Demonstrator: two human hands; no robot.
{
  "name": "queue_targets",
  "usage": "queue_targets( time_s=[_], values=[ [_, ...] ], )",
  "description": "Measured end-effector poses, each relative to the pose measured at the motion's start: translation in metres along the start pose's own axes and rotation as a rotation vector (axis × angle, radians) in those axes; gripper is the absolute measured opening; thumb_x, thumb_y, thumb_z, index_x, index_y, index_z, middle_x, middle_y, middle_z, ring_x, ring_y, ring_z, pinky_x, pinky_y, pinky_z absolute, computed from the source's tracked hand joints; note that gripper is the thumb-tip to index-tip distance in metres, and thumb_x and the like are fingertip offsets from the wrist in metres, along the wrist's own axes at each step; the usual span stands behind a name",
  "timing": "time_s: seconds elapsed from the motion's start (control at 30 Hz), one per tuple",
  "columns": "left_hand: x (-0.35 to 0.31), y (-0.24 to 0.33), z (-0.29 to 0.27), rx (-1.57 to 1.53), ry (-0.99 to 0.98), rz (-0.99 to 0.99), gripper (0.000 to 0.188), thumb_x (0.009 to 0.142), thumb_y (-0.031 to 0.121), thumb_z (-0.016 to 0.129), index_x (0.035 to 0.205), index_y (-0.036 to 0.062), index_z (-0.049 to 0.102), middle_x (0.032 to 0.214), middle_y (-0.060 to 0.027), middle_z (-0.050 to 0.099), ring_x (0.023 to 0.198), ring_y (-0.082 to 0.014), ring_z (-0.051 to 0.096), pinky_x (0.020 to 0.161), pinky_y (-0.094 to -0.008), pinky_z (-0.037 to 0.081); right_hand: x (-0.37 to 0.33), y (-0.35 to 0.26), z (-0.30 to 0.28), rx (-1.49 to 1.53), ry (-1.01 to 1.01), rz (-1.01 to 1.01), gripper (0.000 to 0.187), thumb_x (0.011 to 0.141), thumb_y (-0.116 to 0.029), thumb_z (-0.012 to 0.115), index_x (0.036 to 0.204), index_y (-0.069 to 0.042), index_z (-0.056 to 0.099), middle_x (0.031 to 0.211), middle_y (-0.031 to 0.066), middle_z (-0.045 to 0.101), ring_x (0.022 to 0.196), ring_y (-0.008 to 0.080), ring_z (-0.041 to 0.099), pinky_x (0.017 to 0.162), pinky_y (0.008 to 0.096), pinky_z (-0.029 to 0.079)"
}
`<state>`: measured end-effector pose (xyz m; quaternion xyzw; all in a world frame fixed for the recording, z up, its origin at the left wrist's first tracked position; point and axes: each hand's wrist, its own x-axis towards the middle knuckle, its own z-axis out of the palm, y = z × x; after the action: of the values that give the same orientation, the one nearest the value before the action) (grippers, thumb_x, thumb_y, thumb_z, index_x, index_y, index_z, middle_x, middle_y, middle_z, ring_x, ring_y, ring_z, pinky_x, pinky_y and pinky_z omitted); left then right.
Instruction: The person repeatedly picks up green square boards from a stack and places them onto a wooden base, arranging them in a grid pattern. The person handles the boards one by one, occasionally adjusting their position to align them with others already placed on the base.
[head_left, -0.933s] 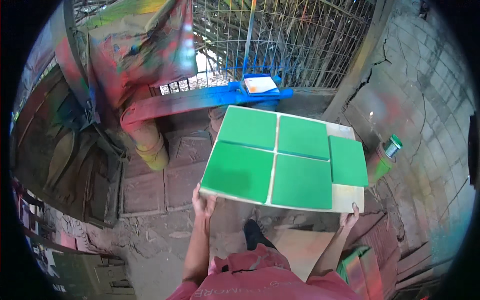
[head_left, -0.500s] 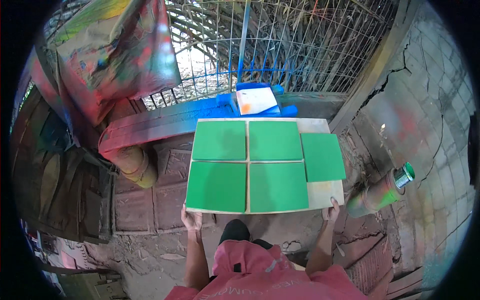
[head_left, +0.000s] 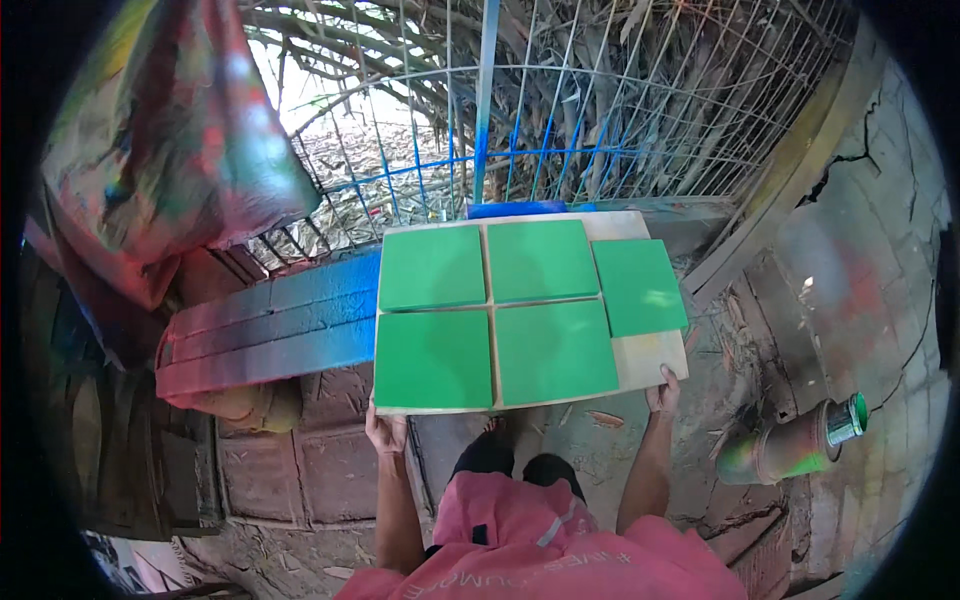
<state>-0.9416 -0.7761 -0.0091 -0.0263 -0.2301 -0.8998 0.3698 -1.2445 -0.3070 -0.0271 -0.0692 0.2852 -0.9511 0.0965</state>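
Held out level in front of me is a pale wooden board (head_left: 652,360), with several flat green square panels (head_left: 437,360) lying on it in two rows. One green panel (head_left: 640,288) sits apart at the right, slightly askew. My left hand (head_left: 388,432) grips the board's near left corner, its fingers partly hidden underneath. At the near right corner my right hand (head_left: 663,392) is closed on the same board, thumb on top. Shadow falls across the panels' faces.
A low bench (head_left: 270,325), painted red to blue, stands ahead on the left, partly behind the board. Paint-stained cloth (head_left: 190,130) hangs above it. A wire fence (head_left: 400,155) runs along the back. On the right are a green-rimmed can (head_left: 848,420) on a cylindrical stand and a cracked wall (head_left: 890,250).
I have moved forward toward the bench and fence with the board in both hands. The board now covers most of the blue end of the bench. The panels keep their layout.
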Motion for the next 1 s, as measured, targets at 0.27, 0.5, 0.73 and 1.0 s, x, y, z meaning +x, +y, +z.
queue_targets(
  time_s=[0.27, 0.5, 0.73, 1.0],
  values=[
    [0.1, -0.026, 0.004, 0.035, 0.102, -0.123, 0.042, 0.095, 0.023, 0.048, 0.132, 0.0032, 0.044, 0.122, -0.0099, 0.055, 0.11, -0.0225, 0.055, 0.094, -0.0384, 0.047, 0.101, 0.023, 0.008, -0.049, 0.146, 0.023, 0.04, 0.081, -0.006, 0.061, 0.119, 0.0, 0.051, 0.112, 0.0093, 0.06, 0.105, 0.0225, 0.059, 0.091, 0.0367, 0.049],
    [0.122, -0.037, 0.014, 0.062, 0.179, -0.212, 0.049, 0.094, 0.027, 0.051, 0.137, 0.0056, 0.038, 0.133, -0.0099, 0.048, 0.118, -0.024, 0.051, 0.098, -0.0404, 0.046, 0.153, 0.013, -0.019, 0.006, 0.038, 0.149, 0.039, 0.084, -0.008, 0.059, 0.121, 0.0, 0.05, 0.115, 0.0103, 0.059, 0.106, 0.022, 0.059, 0.091, 0.0357, 0.05],
    [0.116, -0.013, 0.041, 0.284, 0.113, -0.543, 0.055, 0.093, 0.028, 0.054, 0.14, 0.0088, 0.034, 0.132, -0.0083, 0.05, 0.114, -0.0222, 0.055, 0.095, -0.0413, 0.048, 0.181, 0.002, 0.005, -0.035, 0.146, 0.185, 0.039, 0.093, -0.017, 0.054, 0.128, -0.002, 0.047, 0.122, 0.01, 0.057, 0.11, 0.0233, 0.057, 0.094, 0.0394, 0.048],
    [0.102, -0.02, 0.026, 0.234, 0.208, -0.492, 0.047, 0.093, 0.026, 0.053, 0.135, 0.0077, 0.04, 0.127, -0.0098, 0.054, 0.111, -0.0232, 0.058, 0.096, -0.0397, 0.048, 0.173, -0.004, 0.003, -0.047, 0.234, 0.175, 0.047, 0.095, -0.03, 0.052, 0.132, -0.003, 0.044, 0.126, 0.0088, 0.055, 0.111, 0.0213, 0.056, 0.094, 0.0361, 0.048]
  ],
)
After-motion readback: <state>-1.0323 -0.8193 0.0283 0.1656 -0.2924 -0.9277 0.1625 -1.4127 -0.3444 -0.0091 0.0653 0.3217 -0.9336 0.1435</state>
